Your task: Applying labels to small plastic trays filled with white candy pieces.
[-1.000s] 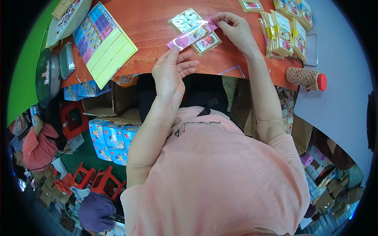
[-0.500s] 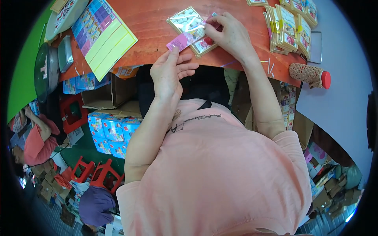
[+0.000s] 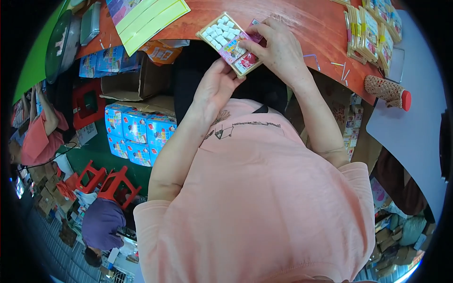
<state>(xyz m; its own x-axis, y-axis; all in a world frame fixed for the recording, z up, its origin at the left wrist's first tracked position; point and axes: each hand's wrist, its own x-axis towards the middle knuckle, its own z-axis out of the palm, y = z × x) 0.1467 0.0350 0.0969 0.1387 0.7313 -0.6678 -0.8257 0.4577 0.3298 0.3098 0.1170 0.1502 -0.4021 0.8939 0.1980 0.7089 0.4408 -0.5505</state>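
A shallow yellowish plastic tray [image 3: 206,38] sits tilted at the table's near edge, with small white blocks [image 3: 220,32] in its upper part and a red-and-white printed piece at its lower end. Across its middle lies a pink printed paper strip [image 3: 230,52]. My left hand [image 3: 218,81] supports the tray from below by its lower left side, some fingers hidden under it. My right hand [image 3: 278,49] is closed at the strip's right end, its thumb pressed down over the strip on the tray.
A yellow-and-purple printed sheet [image 3: 153,23] overhangs the table edge at left. Packed trays [image 3: 370,35] are stacked at right, near a red-capped jar [image 3: 387,92] and loose white sticks [image 3: 343,70]. Blue boxes [image 3: 137,129] and red stools [image 3: 118,186] stand below; other people are at left.
The tray has come off the table toward me. My left hand has moved from the strip's loose end to underneath the tray, and the strip now lies flat across it.
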